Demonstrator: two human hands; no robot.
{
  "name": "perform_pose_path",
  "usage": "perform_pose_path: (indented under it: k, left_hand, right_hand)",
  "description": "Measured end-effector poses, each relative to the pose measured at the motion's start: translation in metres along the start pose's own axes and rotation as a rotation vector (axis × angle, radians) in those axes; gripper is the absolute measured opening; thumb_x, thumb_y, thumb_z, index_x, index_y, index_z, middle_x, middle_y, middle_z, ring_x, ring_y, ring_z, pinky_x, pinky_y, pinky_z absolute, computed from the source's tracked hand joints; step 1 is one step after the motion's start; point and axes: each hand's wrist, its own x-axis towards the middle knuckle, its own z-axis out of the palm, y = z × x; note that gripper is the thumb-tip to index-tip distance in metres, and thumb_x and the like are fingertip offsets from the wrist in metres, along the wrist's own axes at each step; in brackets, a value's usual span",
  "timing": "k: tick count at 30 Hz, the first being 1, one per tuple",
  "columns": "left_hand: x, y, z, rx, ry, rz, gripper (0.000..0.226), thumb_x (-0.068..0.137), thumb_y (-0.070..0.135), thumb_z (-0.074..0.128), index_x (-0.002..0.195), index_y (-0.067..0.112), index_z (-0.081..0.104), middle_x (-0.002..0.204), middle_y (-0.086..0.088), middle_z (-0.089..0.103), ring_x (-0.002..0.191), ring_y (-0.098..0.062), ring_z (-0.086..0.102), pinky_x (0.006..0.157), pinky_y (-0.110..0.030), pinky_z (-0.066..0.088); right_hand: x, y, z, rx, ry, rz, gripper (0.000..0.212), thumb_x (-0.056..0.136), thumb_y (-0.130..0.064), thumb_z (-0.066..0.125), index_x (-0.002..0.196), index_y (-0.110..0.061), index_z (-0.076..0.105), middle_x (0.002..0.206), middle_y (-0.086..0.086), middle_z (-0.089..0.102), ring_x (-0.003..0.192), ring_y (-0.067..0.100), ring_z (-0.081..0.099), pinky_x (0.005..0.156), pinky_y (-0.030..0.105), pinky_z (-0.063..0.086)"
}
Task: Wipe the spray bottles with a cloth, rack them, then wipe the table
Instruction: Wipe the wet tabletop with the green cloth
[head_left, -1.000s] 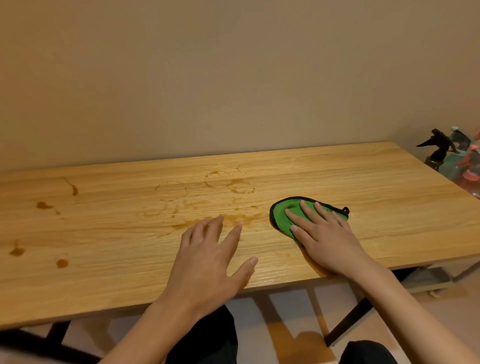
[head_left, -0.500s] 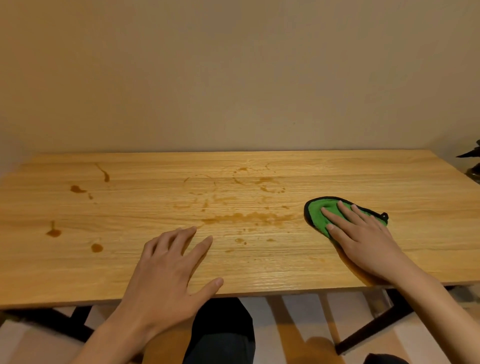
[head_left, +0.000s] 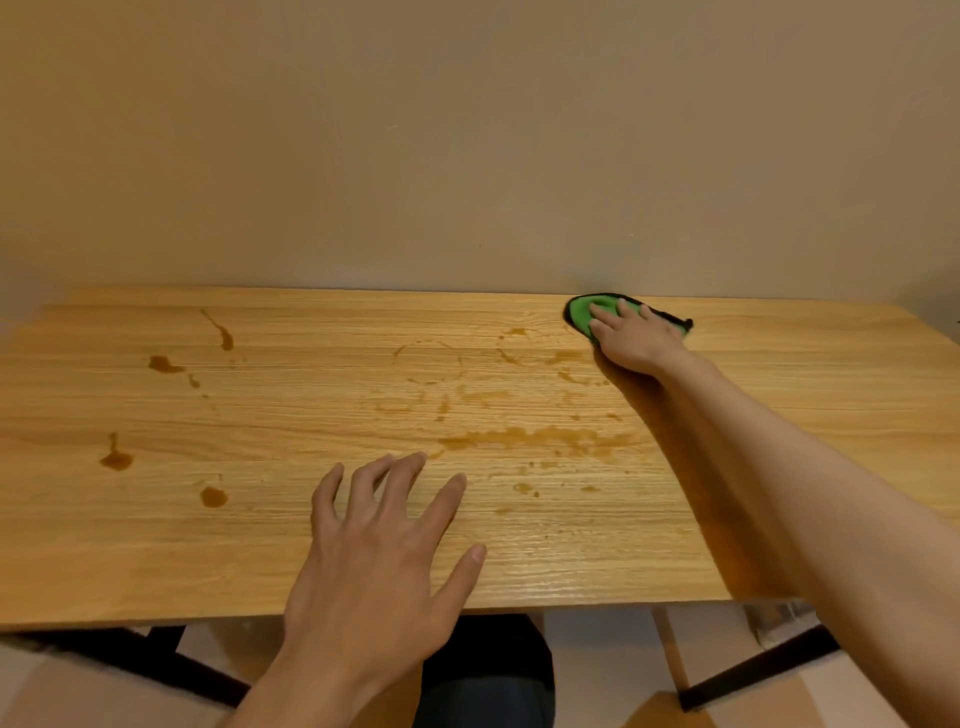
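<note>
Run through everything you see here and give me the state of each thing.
table: bears brown stains across left and middle.
green cloth: flat near the far edge, under the right hand.
right hand: straight fingers press the cloth.
left hand: fingers spread, holds nothing.

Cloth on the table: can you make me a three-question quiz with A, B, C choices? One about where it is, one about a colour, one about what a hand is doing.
1. Where is the cloth on the table?
A. at the far edge by the wall
B. at the near edge
C. at the left end

2. What colour are the spills?
A. blue
B. brown
C. white

3. What is the left hand doing?
A. gripping a bottle
B. making a fist
C. open, holding nothing

Answers: 1 A, the right hand presses it flat right beside the wall; 2 B, brown blotches mark the wood; 3 C, its fingers are spread and nothing is in them.
</note>
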Motion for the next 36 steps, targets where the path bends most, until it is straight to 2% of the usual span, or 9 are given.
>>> perform_pose_path:
  k: [8,11,13,15,22,25,29,32,36]
  left_hand:
    - [0.002,0.001,0.001,0.019,0.030,-0.017,0.058,0.094,0.065,0.039,0.137,0.033,0.062,0.139,-0.007,0.060,0.129,-0.033,0.053,0.104,-0.067,0.041]
    - [0.003,0.001,0.000,0.020,0.038,-0.021,0.061,0.092,0.068,0.041,0.135,0.032,0.063,0.137,-0.006,0.061,0.128,-0.031,0.053,0.103,-0.066,0.043]
    - [0.002,0.001,0.001,0.028,0.043,-0.026,0.062,0.091,0.069,0.042,0.136,0.032,0.064,0.138,-0.006,0.060,0.128,-0.031,0.053,0.103,-0.067,0.042]
    - [0.002,0.001,0.002,0.032,0.045,-0.029,0.063,0.091,0.070,0.041,0.136,0.032,0.064,0.139,-0.006,0.060,0.128,-0.031,0.052,0.104,-0.068,0.040]
    - [0.000,0.002,0.005,0.039,0.074,-0.041,0.066,0.089,0.071,0.041,0.135,0.030,0.065,0.139,-0.008,0.060,0.128,-0.034,0.052,0.104,-0.068,0.036]
    - [-0.001,0.003,0.006,0.036,0.091,-0.053,0.068,0.087,0.071,0.044,0.133,0.028,0.067,0.138,-0.008,0.061,0.127,-0.035,0.054,0.104,-0.069,0.035]
    - [0.001,0.003,0.006,0.035,0.080,-0.070,0.069,0.086,0.072,0.045,0.133,0.028,0.067,0.139,-0.008,0.061,0.128,-0.034,0.054,0.104,-0.072,0.033]
    - [0.003,0.002,0.006,0.032,0.073,-0.073,0.068,0.086,0.073,0.045,0.134,0.028,0.066,0.138,-0.008,0.062,0.128,-0.034,0.054,0.104,-0.072,0.033]
    - [0.002,0.003,0.005,0.035,0.073,-0.082,0.068,0.085,0.073,0.046,0.133,0.029,0.066,0.137,-0.007,0.062,0.128,-0.033,0.055,0.104,-0.072,0.033]
  right_hand:
    - [0.004,-0.141,0.017,-0.036,-0.054,-0.337,0.051,0.109,-0.049,0.016,0.160,-0.044,0.014,0.171,0.000,0.003,0.157,0.030,-0.001,0.124,0.057,0.004]
    - [-0.004,-0.160,0.023,-0.050,-0.062,-0.437,0.051,0.109,-0.051,0.016,0.160,-0.045,0.016,0.171,-0.002,0.006,0.158,0.028,0.001,0.125,0.054,0.005]
    - [0.000,-0.146,0.022,-0.048,-0.042,-0.461,0.051,0.108,-0.053,0.016,0.159,-0.045,0.018,0.171,-0.002,0.009,0.157,0.026,0.005,0.126,0.050,0.008]
    - [0.011,-0.113,0.016,-0.058,-0.020,-0.408,0.052,0.108,-0.054,0.017,0.159,-0.044,0.017,0.171,0.000,0.011,0.157,0.026,0.009,0.126,0.048,0.010]
    - [0.030,0.063,-0.006,-0.034,0.041,-0.032,0.055,0.107,-0.056,0.015,0.160,-0.042,0.016,0.170,0.005,0.011,0.157,0.031,0.008,0.126,0.051,0.009]
    - [0.025,0.083,-0.010,-0.051,0.035,0.105,0.060,0.104,-0.063,0.012,0.160,-0.044,0.014,0.170,0.008,0.010,0.155,0.040,0.009,0.124,0.059,0.012]
    - [0.012,0.034,-0.009,-0.061,0.013,0.070,0.073,0.093,-0.078,0.008,0.159,-0.047,0.012,0.171,0.009,0.008,0.152,0.048,0.010,0.119,0.069,0.013]
    - [-0.006,-0.026,-0.002,-0.040,-0.016,-0.065,0.063,0.099,-0.073,0.015,0.158,-0.049,0.017,0.171,0.003,0.003,0.155,0.044,0.000,0.118,0.073,0.006]
    - [-0.030,-0.089,0.017,-0.079,-0.006,-0.265,0.074,0.092,-0.083,0.021,0.158,-0.049,0.018,0.171,0.002,0.005,0.155,0.042,-0.001,0.118,0.071,0.002]
